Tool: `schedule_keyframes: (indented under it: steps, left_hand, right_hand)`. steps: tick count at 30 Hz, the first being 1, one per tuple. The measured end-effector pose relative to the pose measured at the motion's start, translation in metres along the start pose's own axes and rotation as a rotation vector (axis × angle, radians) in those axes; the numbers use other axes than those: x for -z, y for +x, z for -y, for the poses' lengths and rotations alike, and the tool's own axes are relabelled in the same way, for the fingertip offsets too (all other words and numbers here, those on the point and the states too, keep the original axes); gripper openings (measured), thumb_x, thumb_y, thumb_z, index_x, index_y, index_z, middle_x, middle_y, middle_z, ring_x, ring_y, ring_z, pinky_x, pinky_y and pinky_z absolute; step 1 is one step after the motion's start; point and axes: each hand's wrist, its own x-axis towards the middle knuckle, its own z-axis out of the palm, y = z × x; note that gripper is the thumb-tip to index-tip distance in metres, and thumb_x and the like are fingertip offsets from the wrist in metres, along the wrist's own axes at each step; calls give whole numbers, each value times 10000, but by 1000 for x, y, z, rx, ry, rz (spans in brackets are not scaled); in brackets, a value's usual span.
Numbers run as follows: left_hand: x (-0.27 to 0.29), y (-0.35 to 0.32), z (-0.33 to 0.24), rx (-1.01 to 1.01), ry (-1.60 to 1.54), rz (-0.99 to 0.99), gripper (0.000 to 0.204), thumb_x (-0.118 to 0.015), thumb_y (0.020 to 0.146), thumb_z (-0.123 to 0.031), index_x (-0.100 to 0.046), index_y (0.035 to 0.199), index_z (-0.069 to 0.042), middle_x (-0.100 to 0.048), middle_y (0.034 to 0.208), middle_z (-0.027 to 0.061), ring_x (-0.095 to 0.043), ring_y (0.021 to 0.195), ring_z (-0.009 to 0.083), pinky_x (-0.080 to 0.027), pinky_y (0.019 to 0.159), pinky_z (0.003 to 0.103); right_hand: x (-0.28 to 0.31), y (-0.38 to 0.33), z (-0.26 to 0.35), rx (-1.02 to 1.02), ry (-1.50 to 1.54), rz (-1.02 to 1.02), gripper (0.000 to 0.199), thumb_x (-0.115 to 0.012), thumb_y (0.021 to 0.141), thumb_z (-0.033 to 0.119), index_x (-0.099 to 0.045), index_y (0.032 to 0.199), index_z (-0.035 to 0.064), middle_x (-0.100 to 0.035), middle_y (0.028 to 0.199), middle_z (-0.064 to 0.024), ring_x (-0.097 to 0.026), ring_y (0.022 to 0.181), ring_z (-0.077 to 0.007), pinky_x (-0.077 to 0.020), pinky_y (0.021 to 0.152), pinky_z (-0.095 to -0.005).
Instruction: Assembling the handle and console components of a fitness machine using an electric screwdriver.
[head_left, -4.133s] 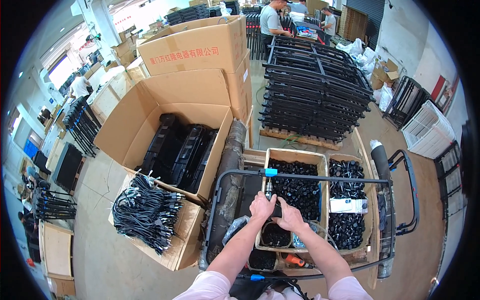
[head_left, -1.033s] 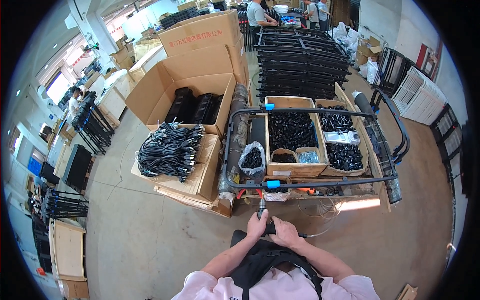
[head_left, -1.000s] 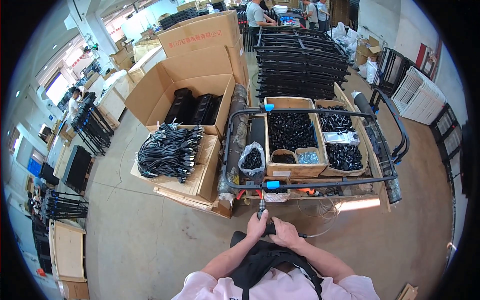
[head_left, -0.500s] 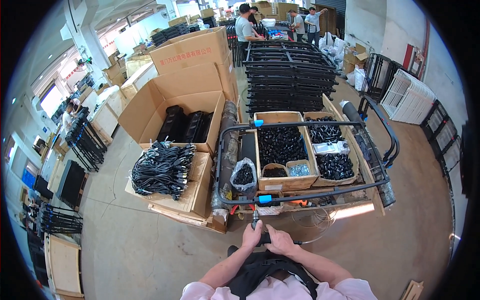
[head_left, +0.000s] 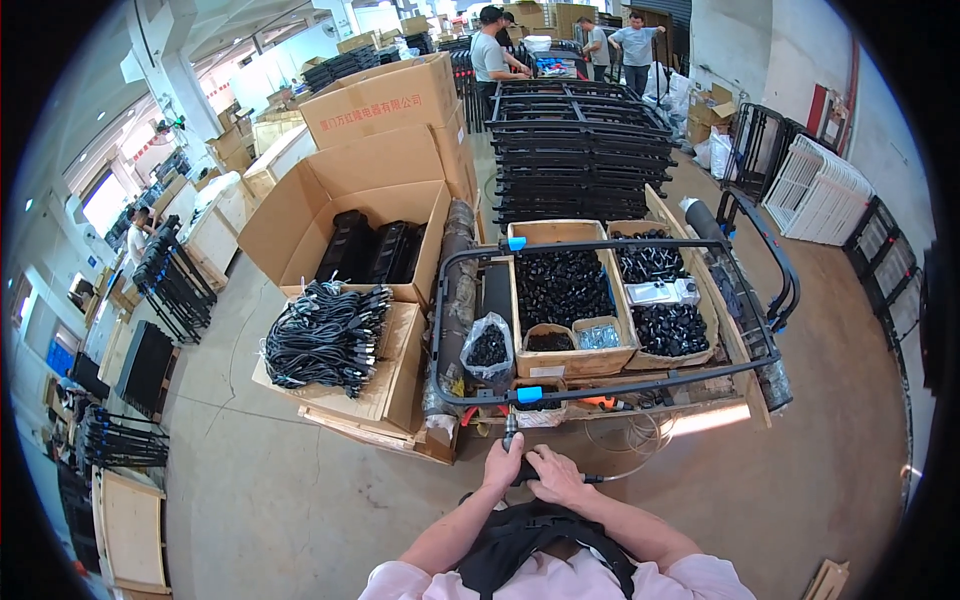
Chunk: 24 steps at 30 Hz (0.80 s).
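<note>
Head view — left hand point(head_left: 503, 465) and right hand point(head_left: 557, 474) clasped round power driver point(head_left: 511, 428), tip seemingly near blue clip point(head_left: 528, 395); black frame point(head_left: 650, 382) overhangs parts box point(head_left: 582, 364) — cable bundle point(head_left: 325, 338) at left.

Matt black metal frame point(head_left: 640, 383), smooth blue plastic clips point(head_left: 529, 395)

Frame point(head_left: 600, 244) before you, lying over bins point(head_left: 585, 366)
Your drill point(head_left: 511, 428) is at its near side; to your left, cables point(head_left: 325, 338) lie on a carton point(head_left: 397, 380), with an open box point(head_left: 300, 228) behind them; stacked frames point(head_left: 582, 155) stand beyond the bins.
</note>
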Motion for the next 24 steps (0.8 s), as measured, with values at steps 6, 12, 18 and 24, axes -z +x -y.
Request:
schedule_keyframes:
  steps: [6, 12, 18, 24]
  left_hand:
    - [-2, 4, 19, 4, -17, -1, 631, -602, 989, -611, -674, 1035, 14, -731, 981, 243, -717, 987, 388, -534, 881, 471]
    - [-3, -4, 18, -7, -5, 13, 655, -597, 988, -627, -670, 1032, 22, -727, 985, 252, -715, 988, 393, -534, 881, 477]
    - [-2, -10, 21, -2, 8, 8, 647, -597, 993, -621, -670, 1054, 20, -733, 995, 242, -717, 991, 389, -534, 877, 473]
    - [-8, -16, 31, -12, -73, -2, 634, -601, 997, -617, -667, 1030, 13, -728, 954, 206, -710, 935, 345, -533, 853, 455]
  right_hand:
    - [-2, -4, 5, 18, 10, -15, 548, -785, 795, 253, -583, 1273, 74, -554, 1359, -200, -629, 1148, -442, -525, 959, -540]
    - [-5, -9, 1, 7, 22, -14, 542, -790, 788, 259, -590, 1255, 73, -561, 1336, -195, -647, 1104, -439, -532, 928, -544]
    - [-6, -16, 6, 25, 19, -31, 542, -788, 781, 244, -594, 1254, 62, -565, 1309, -199, -650, 1091, -435, -534, 918, -545]
    - [-9, -24, 4, 46, 5, -76, 562, -787, 776, 241, -597, 1274, 64, -590, 1283, -201, -660, 1069, -432, -540, 913, -540]
